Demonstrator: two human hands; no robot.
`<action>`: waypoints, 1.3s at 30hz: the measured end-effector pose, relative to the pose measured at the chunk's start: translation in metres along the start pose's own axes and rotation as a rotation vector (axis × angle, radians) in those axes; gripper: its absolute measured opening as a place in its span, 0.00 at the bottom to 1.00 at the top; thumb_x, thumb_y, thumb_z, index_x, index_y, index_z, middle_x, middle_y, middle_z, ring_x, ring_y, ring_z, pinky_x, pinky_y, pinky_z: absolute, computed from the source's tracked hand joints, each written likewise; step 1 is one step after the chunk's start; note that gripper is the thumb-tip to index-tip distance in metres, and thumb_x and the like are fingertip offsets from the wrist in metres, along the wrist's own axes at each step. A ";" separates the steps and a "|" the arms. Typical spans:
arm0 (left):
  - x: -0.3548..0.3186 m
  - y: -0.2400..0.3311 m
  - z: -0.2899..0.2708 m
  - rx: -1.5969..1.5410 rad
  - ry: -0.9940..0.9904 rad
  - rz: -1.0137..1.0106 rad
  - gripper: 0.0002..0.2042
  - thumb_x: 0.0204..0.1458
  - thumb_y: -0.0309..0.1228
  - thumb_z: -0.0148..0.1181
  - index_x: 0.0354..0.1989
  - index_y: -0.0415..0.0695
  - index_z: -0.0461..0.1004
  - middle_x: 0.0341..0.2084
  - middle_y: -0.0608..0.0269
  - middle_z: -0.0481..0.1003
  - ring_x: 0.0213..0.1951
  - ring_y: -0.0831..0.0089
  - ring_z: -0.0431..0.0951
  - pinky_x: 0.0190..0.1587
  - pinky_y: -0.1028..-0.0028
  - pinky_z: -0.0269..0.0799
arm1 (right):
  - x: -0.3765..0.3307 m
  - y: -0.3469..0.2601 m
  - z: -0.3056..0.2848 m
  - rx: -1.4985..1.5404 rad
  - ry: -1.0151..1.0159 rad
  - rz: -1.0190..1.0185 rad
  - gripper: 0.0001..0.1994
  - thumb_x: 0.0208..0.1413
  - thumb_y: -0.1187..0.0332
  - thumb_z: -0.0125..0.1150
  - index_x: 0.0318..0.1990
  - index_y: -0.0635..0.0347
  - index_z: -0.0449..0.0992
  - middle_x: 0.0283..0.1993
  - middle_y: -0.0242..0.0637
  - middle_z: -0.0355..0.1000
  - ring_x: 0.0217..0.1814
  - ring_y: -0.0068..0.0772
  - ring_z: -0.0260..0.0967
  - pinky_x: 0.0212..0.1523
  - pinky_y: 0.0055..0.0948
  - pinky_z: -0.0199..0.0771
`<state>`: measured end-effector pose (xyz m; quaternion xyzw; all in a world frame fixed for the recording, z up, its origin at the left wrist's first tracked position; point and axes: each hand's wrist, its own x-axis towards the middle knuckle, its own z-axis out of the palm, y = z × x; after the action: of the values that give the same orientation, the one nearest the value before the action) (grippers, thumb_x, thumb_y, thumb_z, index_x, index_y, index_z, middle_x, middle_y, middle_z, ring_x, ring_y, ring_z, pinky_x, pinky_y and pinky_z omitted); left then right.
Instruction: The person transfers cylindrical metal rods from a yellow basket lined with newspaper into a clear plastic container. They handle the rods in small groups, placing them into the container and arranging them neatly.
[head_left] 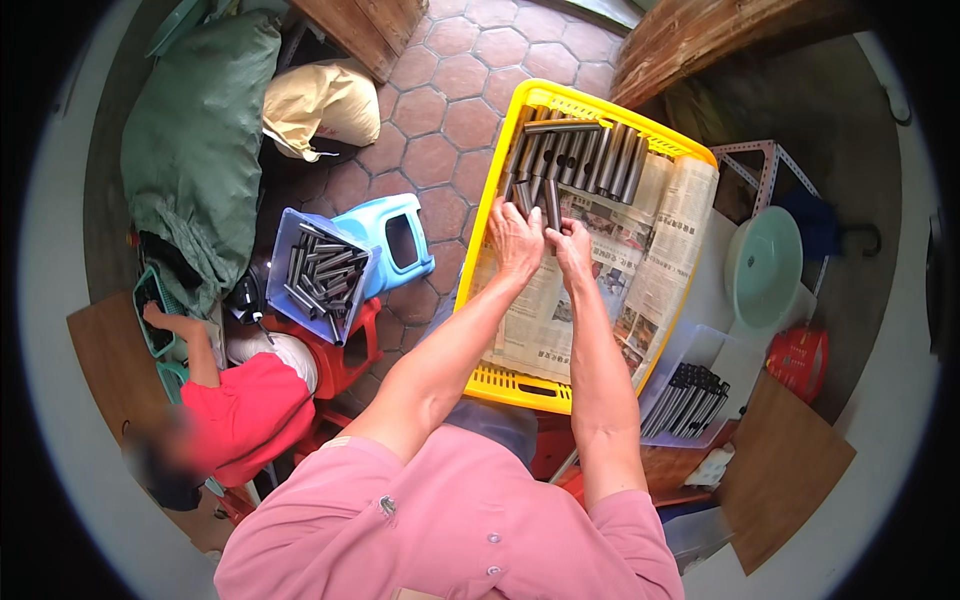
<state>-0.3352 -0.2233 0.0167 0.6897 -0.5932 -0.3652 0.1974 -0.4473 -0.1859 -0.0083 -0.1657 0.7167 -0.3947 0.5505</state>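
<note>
Both my hands are over a yellow plastic crate (520,388) lined with newspaper (545,330). Dark metal tubes (628,165) stand side by side in a row along its far end, and another tube lies across them. My left hand (517,240) is closed around short dark tubes (523,194) at the crate's left side; its fingertips are partly hidden. Close beside it, my right hand (573,250) pinches the near end of a dark metal tube (553,203), which points away from me.
Left of the crate, a blue bin (283,262) of loose tubes sits by a light blue stool (420,235). A clear box (715,430) with stacked tubes and a green basin (765,265) are right. A person in red (250,410) works at lower left.
</note>
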 end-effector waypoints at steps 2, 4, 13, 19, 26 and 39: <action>-0.003 -0.001 -0.005 -0.091 0.028 0.043 0.24 0.58 0.41 0.59 0.50 0.30 0.64 0.58 0.33 0.61 0.60 0.39 0.61 0.63 0.49 0.56 | -0.006 -0.006 0.006 0.181 -0.063 0.073 0.16 0.57 0.72 0.64 0.52 0.67 0.73 0.44 0.38 0.76 0.43 0.28 0.74 0.45 0.27 0.74; -0.005 -0.015 0.004 0.030 0.195 0.199 0.23 0.58 0.40 0.59 0.49 0.30 0.64 0.57 0.33 0.63 0.57 0.40 0.64 0.60 0.47 0.58 | -0.008 -0.001 0.015 0.139 -0.025 0.007 0.18 0.56 0.72 0.63 0.53 0.67 0.70 0.45 0.38 0.76 0.44 0.29 0.73 0.47 0.28 0.74; -0.003 -0.017 -0.010 -0.152 0.029 -0.168 0.26 0.60 0.42 0.55 0.56 0.31 0.63 0.48 0.30 0.72 0.52 0.38 0.72 0.55 0.49 0.66 | -0.006 0.005 0.024 0.156 -0.057 -0.026 0.16 0.53 0.72 0.61 0.50 0.62 0.72 0.43 0.37 0.76 0.40 0.31 0.74 0.42 0.32 0.77; 0.006 -0.023 0.013 -0.382 -0.345 -0.312 0.26 0.54 0.37 0.62 0.59 0.35 0.67 0.46 0.45 0.78 0.48 0.57 0.81 0.50 0.59 0.77 | -0.002 0.024 -0.008 0.284 -0.155 0.083 0.18 0.45 0.79 0.65 0.47 0.64 0.75 0.42 0.38 0.77 0.41 0.35 0.78 0.44 0.36 0.82; -0.031 -0.012 -0.027 -0.523 -0.410 -0.357 0.24 0.50 0.38 0.68 0.51 0.33 0.73 0.40 0.49 0.80 0.40 0.65 0.82 0.43 0.65 0.79 | -0.057 0.007 -0.011 0.174 -0.152 0.060 0.18 0.45 0.77 0.66 0.48 0.65 0.76 0.42 0.36 0.77 0.40 0.30 0.77 0.43 0.32 0.80; -0.206 0.107 -0.031 -0.581 -0.703 -0.125 0.18 0.57 0.36 0.65 0.51 0.37 0.71 0.37 0.61 0.78 0.36 0.76 0.76 0.39 0.74 0.74 | -0.233 0.020 -0.144 0.188 0.170 -0.285 0.22 0.46 0.72 0.65 0.51 0.68 0.75 0.40 0.40 0.78 0.43 0.26 0.73 0.47 0.30 0.75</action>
<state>-0.3906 -0.0532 0.1676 0.4746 -0.4544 -0.7394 0.1468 -0.4971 0.0389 0.1419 -0.1793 0.6898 -0.5467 0.4395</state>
